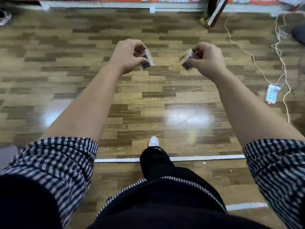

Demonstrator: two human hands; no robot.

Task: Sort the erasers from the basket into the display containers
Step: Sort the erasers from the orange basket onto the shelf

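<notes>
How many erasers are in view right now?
2: the left eraser pinched in the left hand, the right eraser pinched in the right hand. Blur and the hands may hide more.

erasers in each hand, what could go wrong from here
The left hand pinches the left eraser and the right hand the right eraser, both over the wood floor; either could slip and drop. Cords and a power strip lie to the right: a possible trip hazard.
</notes>
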